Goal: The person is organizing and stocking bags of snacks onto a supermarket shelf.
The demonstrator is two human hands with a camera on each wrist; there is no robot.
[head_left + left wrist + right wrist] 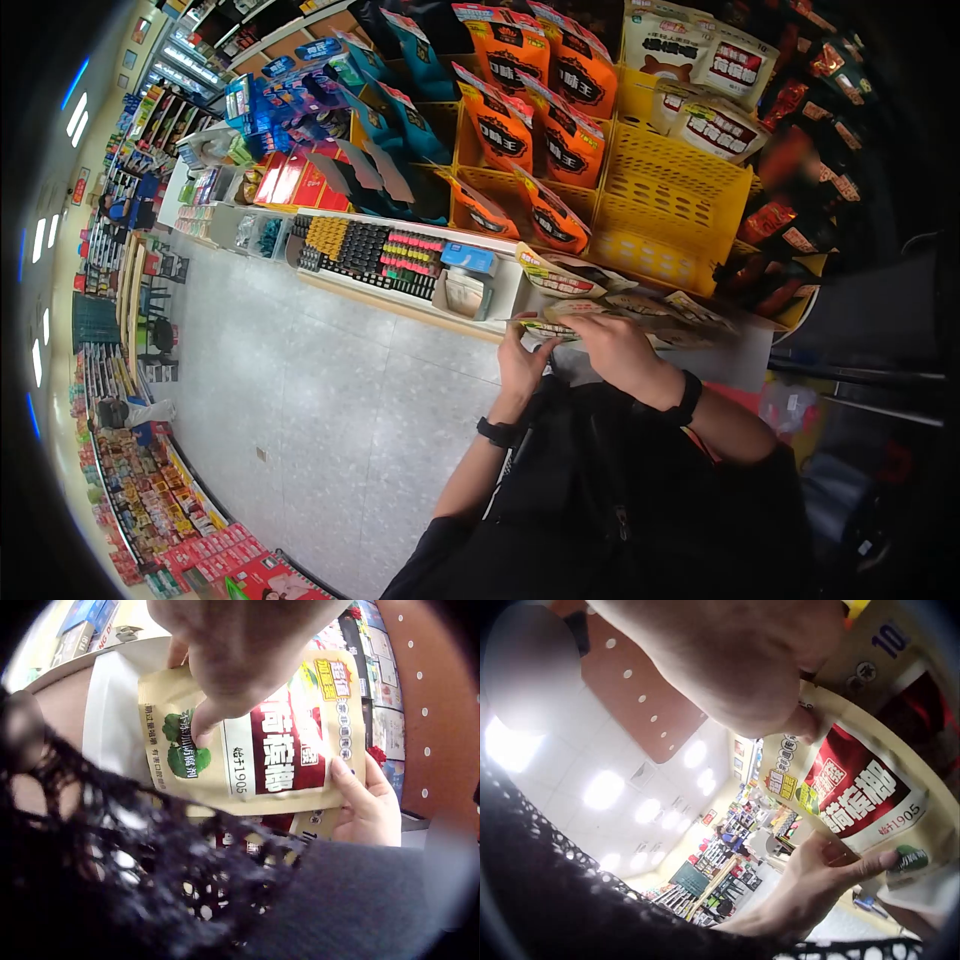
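A beige snack pouch (296, 784) with a red label and a green leafy print is held between both hands. My left hand (520, 366) pinches one end, its thumb lying over the green print in the left wrist view. At the other end my right hand (622, 352) grips the pouch, with the thumb on the printed face. More beige pouches (556, 277) lie on the counter just beyond the hands. In the right wrist view, another beige pouch (889, 641) shows behind the held one.
Yellow perforated baskets (675, 190) stand behind the counter pouches, some with orange pouches (570, 145) and white-beige pouches (720, 130). To the left are a small open box (462, 294), a blue box (468, 259) and rows of small black, yellow and pink items (370, 250). Dark packets (800, 220) hang at right.
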